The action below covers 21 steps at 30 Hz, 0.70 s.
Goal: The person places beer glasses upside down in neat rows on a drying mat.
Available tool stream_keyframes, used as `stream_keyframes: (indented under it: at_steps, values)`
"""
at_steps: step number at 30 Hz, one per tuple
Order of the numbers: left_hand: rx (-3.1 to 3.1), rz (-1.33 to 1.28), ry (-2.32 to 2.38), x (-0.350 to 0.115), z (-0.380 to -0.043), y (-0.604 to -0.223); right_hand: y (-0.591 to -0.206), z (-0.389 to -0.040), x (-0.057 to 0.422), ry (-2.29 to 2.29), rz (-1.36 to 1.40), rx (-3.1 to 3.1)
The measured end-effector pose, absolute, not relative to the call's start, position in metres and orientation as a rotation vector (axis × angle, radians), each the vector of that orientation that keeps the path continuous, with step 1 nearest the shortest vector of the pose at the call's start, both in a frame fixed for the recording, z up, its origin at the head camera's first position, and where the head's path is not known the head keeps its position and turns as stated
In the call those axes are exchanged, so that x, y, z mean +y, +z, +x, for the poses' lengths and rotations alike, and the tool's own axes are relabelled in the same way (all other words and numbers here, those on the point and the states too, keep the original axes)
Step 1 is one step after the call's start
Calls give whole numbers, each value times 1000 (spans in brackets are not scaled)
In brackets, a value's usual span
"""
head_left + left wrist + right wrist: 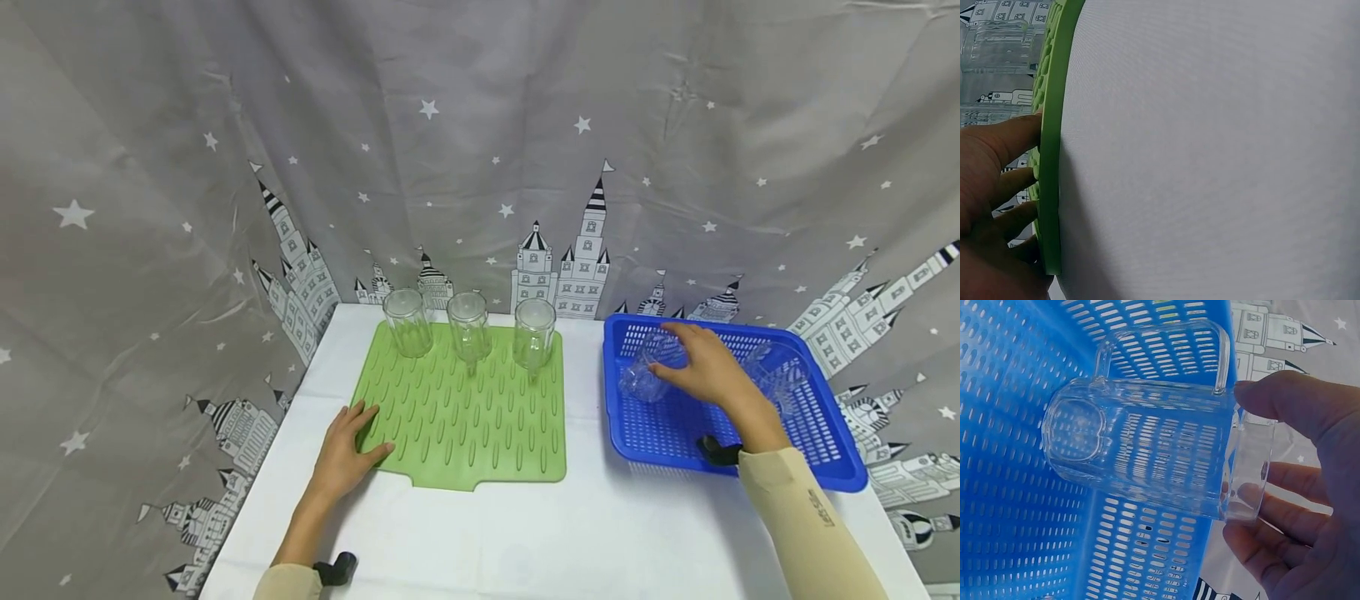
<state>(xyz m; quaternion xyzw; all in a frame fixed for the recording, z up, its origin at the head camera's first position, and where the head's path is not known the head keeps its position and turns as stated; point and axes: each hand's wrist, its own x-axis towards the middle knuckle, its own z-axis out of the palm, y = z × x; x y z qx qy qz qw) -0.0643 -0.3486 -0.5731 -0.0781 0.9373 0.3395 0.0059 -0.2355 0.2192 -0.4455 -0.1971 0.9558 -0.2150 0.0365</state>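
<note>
My right hand grips a clear glass mug by its rim end, thumb on one side and fingers on the other. In the right wrist view the mug's handle faces the top of the picture. It is inside the blue plastic basket, toward the left end. A second glass item lies at the basket's right side, partly behind my wrist. My left hand rests with spread fingers on the left edge of the green drying mat. Its fingertips touch the ridged top in the left wrist view.
Along the mat's back edge stand three clear glass mugs: a left one, a middle one and a right one. A white cloth covers the table. Behind hangs a grey curtain with castles and stars.
</note>
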Motion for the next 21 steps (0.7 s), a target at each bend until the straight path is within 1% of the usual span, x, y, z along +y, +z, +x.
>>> stream_keyframes:
  at_steps: [21]
  values:
    - [2943, -230, 1058, -348, -65, -573, -438, -231, 224, -731, -620, 2935]
